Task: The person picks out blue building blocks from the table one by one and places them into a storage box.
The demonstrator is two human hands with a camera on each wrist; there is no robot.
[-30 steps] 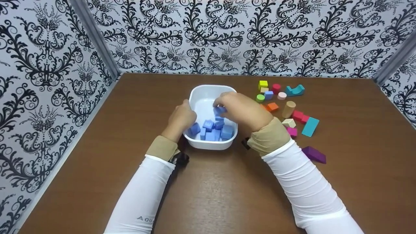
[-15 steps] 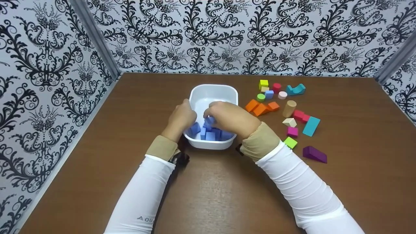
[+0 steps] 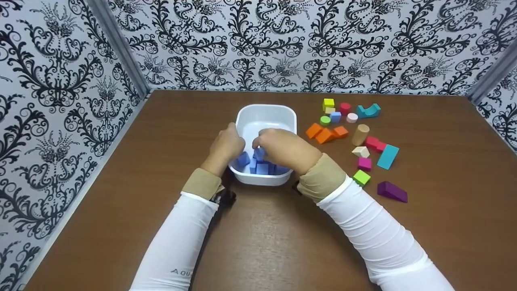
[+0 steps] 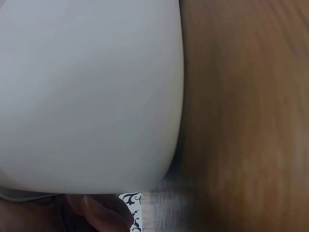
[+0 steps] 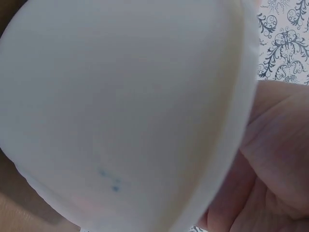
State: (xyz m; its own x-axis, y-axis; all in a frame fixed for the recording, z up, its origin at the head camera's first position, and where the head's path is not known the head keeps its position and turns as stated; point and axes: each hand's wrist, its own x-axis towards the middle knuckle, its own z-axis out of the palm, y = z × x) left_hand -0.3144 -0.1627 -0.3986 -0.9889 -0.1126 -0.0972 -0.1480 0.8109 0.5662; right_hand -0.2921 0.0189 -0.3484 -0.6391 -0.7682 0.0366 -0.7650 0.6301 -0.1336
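Observation:
A white plastic tub (image 3: pixel 266 180) with rounded corners stands on the table, several blue blocks (image 3: pixel 262 169) gathered at its near end. My left hand (image 3: pixel 227 141) grips the tub's left rim. In the left wrist view the tub's outer wall (image 4: pixel 91 96) fills most of the picture, with the left fingers (image 4: pixel 104 215) below it. Reaching over the right rim, my right hand (image 3: pixel 287 148) holds a blue block (image 3: pixel 259 153) low inside the tub, its fingertips partly hidden. The right wrist view shows the tub's outside and my palm (image 5: pixel 282 145) beside the rim.
To the tub's right lie loose coloured blocks: orange pieces (image 3: pixel 324 136), a tan cylinder (image 3: pixel 360 135), a teal slab (image 3: pixel 388 157), a lime block (image 3: pixel 361 178) and a purple wedge (image 3: pixel 392 191). Patterned panels (image 3: pixel 266 48) stand behind the brown table (image 3: pixel 161 133).
My right hand has moved left and toward the near end of the tub with a blue block, then lowered slightly. Orange and lime blocks came into sight. The left hand stays on the rim.

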